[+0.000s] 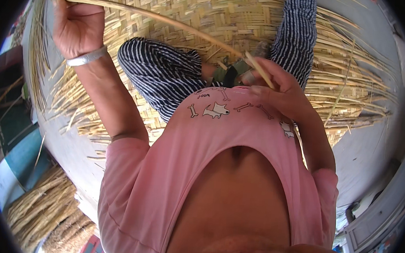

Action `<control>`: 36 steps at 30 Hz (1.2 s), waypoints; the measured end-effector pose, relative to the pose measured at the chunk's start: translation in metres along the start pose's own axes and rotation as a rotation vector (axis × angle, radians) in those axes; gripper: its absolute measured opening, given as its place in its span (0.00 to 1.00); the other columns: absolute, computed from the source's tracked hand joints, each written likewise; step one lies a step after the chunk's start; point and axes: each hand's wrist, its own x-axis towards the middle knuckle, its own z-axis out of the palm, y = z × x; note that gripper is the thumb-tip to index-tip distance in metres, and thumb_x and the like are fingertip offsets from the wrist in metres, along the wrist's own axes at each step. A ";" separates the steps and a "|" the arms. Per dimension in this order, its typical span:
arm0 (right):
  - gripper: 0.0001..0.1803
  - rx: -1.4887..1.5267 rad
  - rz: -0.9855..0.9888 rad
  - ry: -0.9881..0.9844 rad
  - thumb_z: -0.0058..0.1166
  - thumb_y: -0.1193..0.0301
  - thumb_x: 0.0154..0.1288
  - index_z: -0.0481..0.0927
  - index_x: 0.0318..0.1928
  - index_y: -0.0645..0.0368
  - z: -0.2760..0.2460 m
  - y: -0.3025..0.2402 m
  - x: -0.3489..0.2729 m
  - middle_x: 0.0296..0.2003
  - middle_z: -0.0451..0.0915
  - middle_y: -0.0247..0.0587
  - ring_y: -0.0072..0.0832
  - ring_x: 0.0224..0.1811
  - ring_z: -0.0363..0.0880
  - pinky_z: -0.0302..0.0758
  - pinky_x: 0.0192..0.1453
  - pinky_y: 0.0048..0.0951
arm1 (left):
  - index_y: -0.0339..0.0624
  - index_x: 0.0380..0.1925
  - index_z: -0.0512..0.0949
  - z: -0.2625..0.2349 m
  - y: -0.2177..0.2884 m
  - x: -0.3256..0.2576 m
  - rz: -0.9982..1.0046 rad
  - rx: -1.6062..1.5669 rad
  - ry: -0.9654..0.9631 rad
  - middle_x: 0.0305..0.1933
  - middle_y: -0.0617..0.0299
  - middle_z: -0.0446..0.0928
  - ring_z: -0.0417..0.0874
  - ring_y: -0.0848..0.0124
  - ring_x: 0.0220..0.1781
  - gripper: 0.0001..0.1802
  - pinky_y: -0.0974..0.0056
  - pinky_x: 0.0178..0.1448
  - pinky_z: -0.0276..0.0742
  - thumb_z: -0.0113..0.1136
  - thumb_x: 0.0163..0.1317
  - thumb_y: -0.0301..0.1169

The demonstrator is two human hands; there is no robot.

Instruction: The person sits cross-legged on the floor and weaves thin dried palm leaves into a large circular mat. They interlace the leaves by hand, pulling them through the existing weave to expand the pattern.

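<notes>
Left hand (76,23), upper left of frame, fingers closed around a long thin pale bamboo strip (158,18); right hand (279,87) pinches its other end (keeping it taut) above the woven bamboo mat (196,5).

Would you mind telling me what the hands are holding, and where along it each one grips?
Both hold one long thin bamboo strip: the left hand grips it near its far end, the right hand pinches the near end.

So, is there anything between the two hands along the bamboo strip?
Nothing visible. The left hand and right hand both grip the bamboo strip, which runs free above the woven mat.
</notes>
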 end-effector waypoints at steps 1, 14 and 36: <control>0.24 -0.091 0.040 0.005 0.56 0.76 0.72 0.74 0.67 0.62 -0.002 0.000 0.002 0.49 0.81 0.39 0.22 0.49 0.81 0.78 0.54 0.25 | 0.35 0.42 0.79 -0.018 0.006 -0.005 0.062 0.060 0.047 0.43 0.57 0.82 0.80 0.63 0.48 0.06 0.50 0.61 0.69 0.62 0.67 0.25; 0.18 -0.972 -0.070 0.189 0.54 0.68 0.76 0.81 0.59 0.64 -0.078 -0.002 0.024 0.30 0.79 0.32 0.18 0.30 0.75 0.73 0.35 0.24 | 0.42 0.37 0.80 -0.267 0.084 -0.106 0.169 0.578 0.882 0.38 0.62 0.83 0.78 0.68 0.36 0.16 0.64 0.43 0.73 0.46 0.79 0.37; 0.18 -1.137 -0.266 0.036 0.51 0.64 0.75 0.81 0.58 0.60 0.001 0.007 0.211 0.38 0.84 0.54 0.50 0.39 0.84 0.78 0.50 0.41 | 0.47 0.41 0.83 -0.121 -0.134 -0.090 0.434 2.176 -0.374 0.53 0.52 0.83 0.82 0.58 0.60 0.11 0.45 0.60 0.78 0.65 0.58 0.36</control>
